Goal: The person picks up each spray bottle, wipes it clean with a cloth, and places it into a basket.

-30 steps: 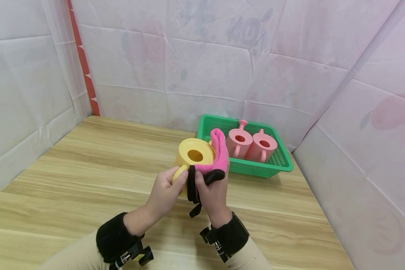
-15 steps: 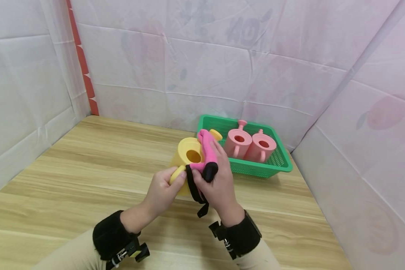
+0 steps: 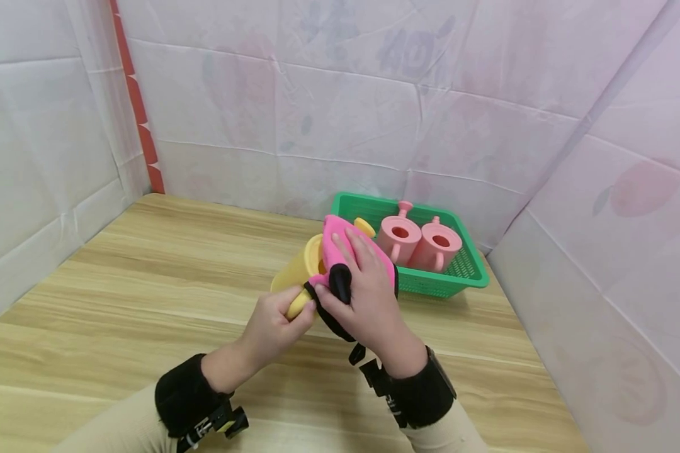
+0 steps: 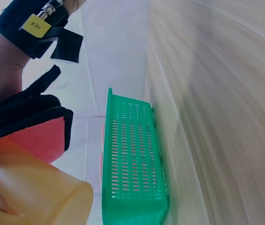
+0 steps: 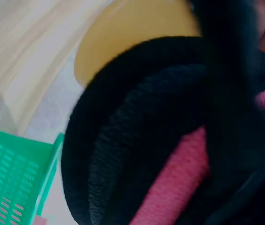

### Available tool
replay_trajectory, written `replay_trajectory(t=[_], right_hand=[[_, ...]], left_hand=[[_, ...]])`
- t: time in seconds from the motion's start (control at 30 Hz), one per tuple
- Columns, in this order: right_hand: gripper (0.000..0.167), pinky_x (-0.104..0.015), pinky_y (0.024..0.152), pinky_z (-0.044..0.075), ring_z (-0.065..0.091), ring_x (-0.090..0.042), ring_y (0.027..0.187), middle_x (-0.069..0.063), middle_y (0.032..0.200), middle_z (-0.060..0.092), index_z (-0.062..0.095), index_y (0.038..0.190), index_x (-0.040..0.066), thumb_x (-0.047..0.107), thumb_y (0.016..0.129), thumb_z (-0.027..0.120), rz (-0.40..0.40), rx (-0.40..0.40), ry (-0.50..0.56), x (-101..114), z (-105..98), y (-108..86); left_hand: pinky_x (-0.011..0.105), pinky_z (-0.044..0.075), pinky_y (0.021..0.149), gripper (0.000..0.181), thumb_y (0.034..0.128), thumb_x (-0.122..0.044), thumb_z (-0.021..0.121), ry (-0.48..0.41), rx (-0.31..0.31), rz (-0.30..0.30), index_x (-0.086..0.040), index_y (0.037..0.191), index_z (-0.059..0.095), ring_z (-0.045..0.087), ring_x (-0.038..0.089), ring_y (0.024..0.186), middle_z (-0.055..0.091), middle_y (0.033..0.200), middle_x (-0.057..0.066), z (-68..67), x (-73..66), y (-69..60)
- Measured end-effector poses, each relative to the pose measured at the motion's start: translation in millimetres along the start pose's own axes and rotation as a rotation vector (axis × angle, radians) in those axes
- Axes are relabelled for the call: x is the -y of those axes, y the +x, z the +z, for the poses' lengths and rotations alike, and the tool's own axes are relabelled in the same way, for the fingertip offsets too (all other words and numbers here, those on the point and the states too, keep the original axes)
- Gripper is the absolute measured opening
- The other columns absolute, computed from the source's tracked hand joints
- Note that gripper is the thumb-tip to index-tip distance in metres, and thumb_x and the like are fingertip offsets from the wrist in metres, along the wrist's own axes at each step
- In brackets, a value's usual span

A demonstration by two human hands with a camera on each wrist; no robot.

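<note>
In the head view my left hand (image 3: 277, 321) grips the handle of a yellow watering can (image 3: 294, 270), which is tilted and held off the table. With my right hand (image 3: 368, 302) I hold a pink cloth (image 3: 337, 228) with black edging against the can's top and spout side. The cloth covers most of the top opening; the yellow spout rose (image 3: 365, 227) shows beyond it. The left wrist view has the can's base end (image 4: 71, 201) and the cloth (image 4: 43, 140) above it. Black edging (image 5: 137, 93) fills much of the right wrist view.
A green perforated basket (image 3: 470, 277) stands at the back right, near the cloth. Inside it are two pink watering cans, one on the left (image 3: 399, 233) and one on the right (image 3: 435, 248). Fabric walls (image 3: 340, 113) enclose the wooden table (image 3: 119, 302).
The watering can has tipped, its base swinging left and its top turning right. My right hand has moved over the cloth, which now spreads across the can's top. My left hand keeps the handle.
</note>
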State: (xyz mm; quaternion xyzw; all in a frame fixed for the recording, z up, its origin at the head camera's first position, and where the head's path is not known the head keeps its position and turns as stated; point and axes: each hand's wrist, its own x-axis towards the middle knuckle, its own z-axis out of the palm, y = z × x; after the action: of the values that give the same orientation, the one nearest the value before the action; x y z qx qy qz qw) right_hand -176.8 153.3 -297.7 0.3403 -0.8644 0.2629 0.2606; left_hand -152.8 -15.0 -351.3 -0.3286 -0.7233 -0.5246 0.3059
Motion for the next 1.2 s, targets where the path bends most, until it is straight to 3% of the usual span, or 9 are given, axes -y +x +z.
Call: replay_trajectory(t=[0.1,0.23,0.33,0.5,0.63,0.77,0.93,1.03,1.2], right_hand=[[0.067,-0.057,0.103,0.021,0.027,-0.029,0.134,-0.015,0.144,0.034,0.040,0.141,0.010,0.046,0.086,0.055,-0.033,0.028,-0.022,0,-1,2.1],[0.069,-0.054,0.105,0.022,0.026,-0.033,0.135,-0.019,0.143,0.035,0.040,0.140,0.008,0.057,0.092,0.038,-0.108,0.052,-0.058,2,2,5.4],[0.072,-0.052,0.106,0.021,0.025,-0.034,0.135,-0.018,0.144,0.034,0.040,0.140,0.008,0.060,0.093,0.027,-0.175,0.062,-0.085,7,5,8.0],[0.064,-0.056,0.102,0.025,0.023,-0.034,0.136,-0.013,0.145,0.035,0.041,0.140,0.011,0.053,0.092,0.039,-0.312,0.085,-0.153,18,12,11.2],[0.065,-0.056,0.101,0.027,0.024,-0.035,0.135,-0.011,0.142,0.037,0.043,0.139,0.013,0.049,0.086,0.053,-0.369,0.084,-0.192,24,16,13.6],[0.067,-0.055,0.102,0.026,0.023,-0.033,0.136,-0.010,0.143,0.037,0.044,0.139,0.013,0.047,0.083,0.059,-0.348,0.076,-0.175,23,18,17.8],[0.073,-0.052,0.106,0.022,0.023,-0.028,0.137,-0.006,0.145,0.037,0.042,0.140,0.013,0.048,0.080,0.063,-0.273,0.077,-0.095,13,17,26.1],[0.073,-0.045,0.108,0.021,0.026,-0.021,0.136,-0.004,0.145,0.037,0.040,0.142,0.013,0.047,0.081,0.062,-0.193,0.079,-0.015,4,15,32.0],[0.070,-0.040,0.109,0.019,0.024,-0.010,0.135,0.005,0.147,0.031,0.031,0.146,0.024,0.049,0.086,0.056,-0.026,0.143,0.147,-11,11,36.7]], left_hand=[[0.012,0.026,0.041,0.020,0.0769,0.000,0.058,0.022,0.004,0.044,-0.013,0.067,0.047,0.033,-0.001,0.048,0.038,0.055,-0.007,0.8,1.8,0.4],[0.012,0.029,0.041,0.013,0.0757,0.001,0.057,0.043,0.016,0.083,-0.010,0.071,0.053,0.035,-0.001,0.050,0.041,0.057,-0.007,1.7,6.7,0.2],[0.012,0.034,0.044,0.006,0.0805,-0.003,0.060,0.080,0.038,0.098,-0.007,0.077,0.058,0.039,-0.001,0.051,0.046,0.058,-0.006,1.6,11.8,-1.4],[0.019,0.045,0.051,0.015,0.0759,0.007,0.066,0.111,0.083,0.041,0.001,0.087,0.058,0.053,0.005,0.058,0.057,0.066,0.000,-1.1,14.6,-3.5],[0.024,0.045,0.053,0.025,0.0684,0.017,0.065,0.129,0.091,-0.012,0.001,0.084,0.055,0.055,0.009,0.061,0.059,0.068,0.003,-4.0,13.4,-3.7],[0.023,0.043,0.050,0.023,0.0678,0.019,0.063,0.143,0.058,0.010,0.000,0.078,0.054,0.050,0.007,0.057,0.056,0.063,0.002,-6.6,14.8,-2.9],[0.019,0.042,0.047,0.012,0.0710,0.008,0.064,0.208,-0.012,0.107,-0.001,0.076,0.058,0.046,0.005,0.053,0.055,0.061,0.000,-8.0,19.4,-0.8],[0.016,0.037,0.044,0.006,0.0755,-0.002,0.062,0.242,-0.049,0.147,-0.006,0.073,0.057,0.042,0.003,0.051,0.050,0.059,-0.003,-8.0,20.1,0.7],[0.013,0.025,0.041,0.021,0.0787,-0.007,0.058,0.243,-0.065,0.137,-0.013,0.064,0.045,0.031,0.001,0.047,0.036,0.056,-0.008,-9.3,17.9,2.3]])
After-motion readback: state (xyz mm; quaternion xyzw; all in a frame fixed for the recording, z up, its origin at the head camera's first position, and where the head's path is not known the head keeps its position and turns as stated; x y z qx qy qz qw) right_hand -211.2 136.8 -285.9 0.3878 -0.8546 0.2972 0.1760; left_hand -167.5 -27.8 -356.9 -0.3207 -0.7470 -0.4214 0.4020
